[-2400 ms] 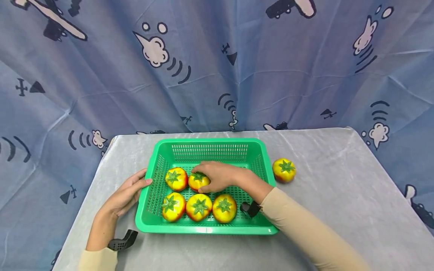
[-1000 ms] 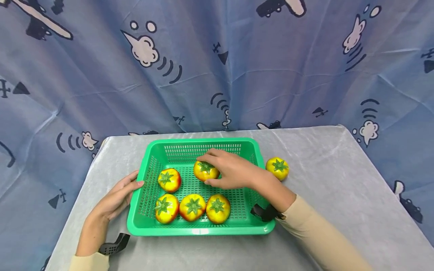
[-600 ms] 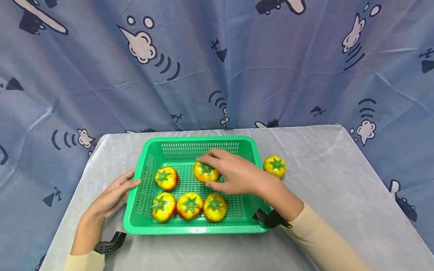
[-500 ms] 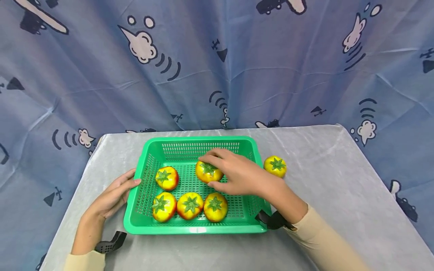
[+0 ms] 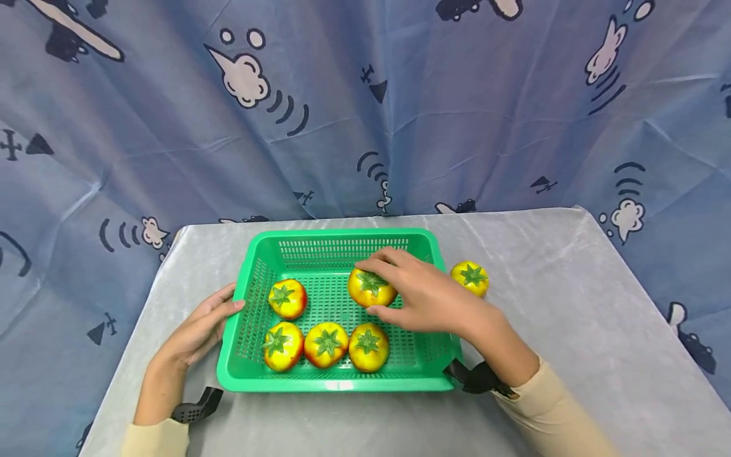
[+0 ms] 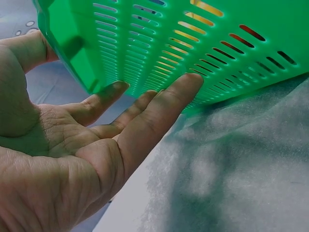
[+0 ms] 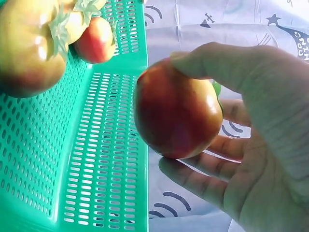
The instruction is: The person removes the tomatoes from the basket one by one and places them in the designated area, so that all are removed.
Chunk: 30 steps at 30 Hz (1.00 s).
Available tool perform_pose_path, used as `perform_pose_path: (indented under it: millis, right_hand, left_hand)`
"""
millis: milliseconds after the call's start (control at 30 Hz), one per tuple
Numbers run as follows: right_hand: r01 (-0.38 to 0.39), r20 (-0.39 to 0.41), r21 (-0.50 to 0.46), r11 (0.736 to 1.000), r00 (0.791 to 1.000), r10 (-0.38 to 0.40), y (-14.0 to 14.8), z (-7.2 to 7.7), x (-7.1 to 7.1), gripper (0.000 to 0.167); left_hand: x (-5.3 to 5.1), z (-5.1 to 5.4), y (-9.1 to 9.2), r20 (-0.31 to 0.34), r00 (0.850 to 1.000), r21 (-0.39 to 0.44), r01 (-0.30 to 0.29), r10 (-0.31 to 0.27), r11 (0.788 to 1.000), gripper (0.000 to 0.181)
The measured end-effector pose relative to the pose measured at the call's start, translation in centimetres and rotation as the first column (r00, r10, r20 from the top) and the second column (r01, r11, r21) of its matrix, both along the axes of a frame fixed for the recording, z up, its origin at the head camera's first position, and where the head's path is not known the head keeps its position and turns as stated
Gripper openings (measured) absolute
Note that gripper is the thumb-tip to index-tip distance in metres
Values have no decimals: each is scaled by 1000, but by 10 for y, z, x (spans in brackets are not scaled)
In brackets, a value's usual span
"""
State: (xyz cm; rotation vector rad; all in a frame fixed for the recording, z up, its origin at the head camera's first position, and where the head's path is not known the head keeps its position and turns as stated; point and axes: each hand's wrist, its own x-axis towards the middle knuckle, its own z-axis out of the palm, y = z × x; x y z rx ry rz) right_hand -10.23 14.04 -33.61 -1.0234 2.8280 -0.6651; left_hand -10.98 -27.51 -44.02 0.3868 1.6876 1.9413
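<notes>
My right hand (image 5: 419,292) grips a yellow-and-red tomato (image 5: 368,289) with a green star-shaped top. In the right wrist view, thumb and fingers lie around this tomato (image 7: 176,113), which is off the floor of the green basket (image 5: 337,385). On the left, my left hand (image 5: 197,327) rests against the basket's side, thumb at the rim. The left wrist view has its fingers nearly straight along the slotted wall (image 6: 159,53). Inside sit a back-left tomato (image 5: 288,299) and a front row: a left tomato (image 5: 283,346), a middle one and a right tomato (image 5: 368,347).
Another tomato (image 5: 470,277) lies on the grey tablecloth (image 5: 548,298), just outside the basket's right side and close to the right forearm. A blue patterned curtain (image 5: 342,114) hangs behind the table's back edge.
My right hand has lifted the tomato from beside the back-left one and carried it rightward over the basket. The left hand keeps its place at the rim; the head view shifted slightly.
</notes>
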Motion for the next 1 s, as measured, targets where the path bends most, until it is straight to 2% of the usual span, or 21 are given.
perform_pose_path:
  millis: [267, 533, 800, 1000]
  right_hand:
    - [23, -21, -13, 1000, 1000, -23, 9, 2, 2, 64]
    - [61, -24, -79, 995, 998, -63, 19, -2, 8, 66]
    - [85, -31, -85, 993, 996, -88, 29, -6, 14, 67]
    - [109, -46, -99, 989, 992, -114, 43, -7, 18, 67]
  left_hand:
    - [-3, -2, 4, -18, 1000, -34, 8, -9, 999, 68]
    - [-4, 2, 1, -8, 999, -28, 36, -36, 999, 71]
    - [-4, 2, 1, 11, 1000, -43, 27, -26, 999, 71]
    - [-3, 2, 0, -3, 1000, -55, 28, -29, 998, 70]
